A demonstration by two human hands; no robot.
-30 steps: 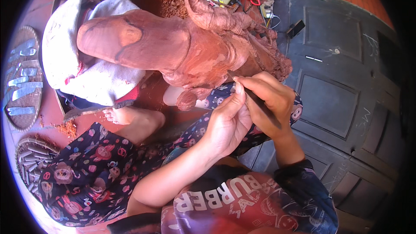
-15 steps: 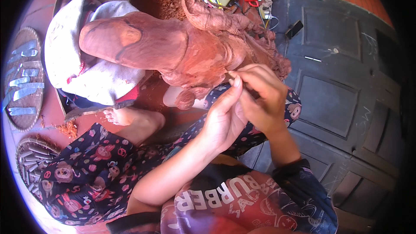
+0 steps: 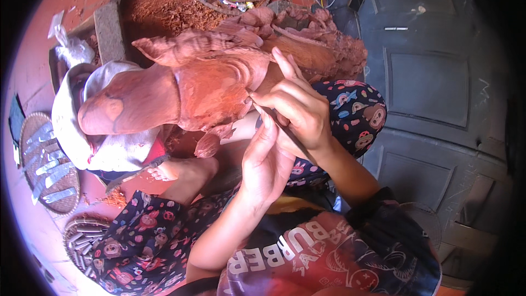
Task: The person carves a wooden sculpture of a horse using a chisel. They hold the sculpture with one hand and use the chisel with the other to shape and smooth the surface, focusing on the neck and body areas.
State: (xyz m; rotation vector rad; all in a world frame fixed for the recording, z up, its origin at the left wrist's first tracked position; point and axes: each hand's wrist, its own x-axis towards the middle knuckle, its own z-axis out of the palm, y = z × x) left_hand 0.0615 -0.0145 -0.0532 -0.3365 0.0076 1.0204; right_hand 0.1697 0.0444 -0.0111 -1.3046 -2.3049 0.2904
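Observation:
A large reddish wood carving (image 3: 211, 90), with a smooth rounded end and leafy, rough relief, lies across in front of me. Its rounded end rests on a bunched white cloth (image 3: 68, 115). My right hand (image 3: 301, 112) grips a slim, dark carving chisel (image 3: 296, 145), one finger stretched out along the wood. The tip meets the carving near its middle. Close below, my left hand (image 3: 267, 159) is closed with its thumb against the chisel near the tip. Its other fingers are partly hidden behind the right hand.
Flat metal blades lie on a round woven tray (image 3: 71, 200) at the left, with a basket of chisels (image 3: 85, 241) below it. Wood shavings (image 3: 159, 22) cover the floor beyond the carving. A basket of odds and ends (image 3: 219, 5) stands at the back, and dark panels (image 3: 427, 87) lie at the right.
The whole view has shifted, and the carving now sits further left and looks turned, showing more of its leafy side. A right-hand finger has stretched out, and the chisel's shaft has come into sight.

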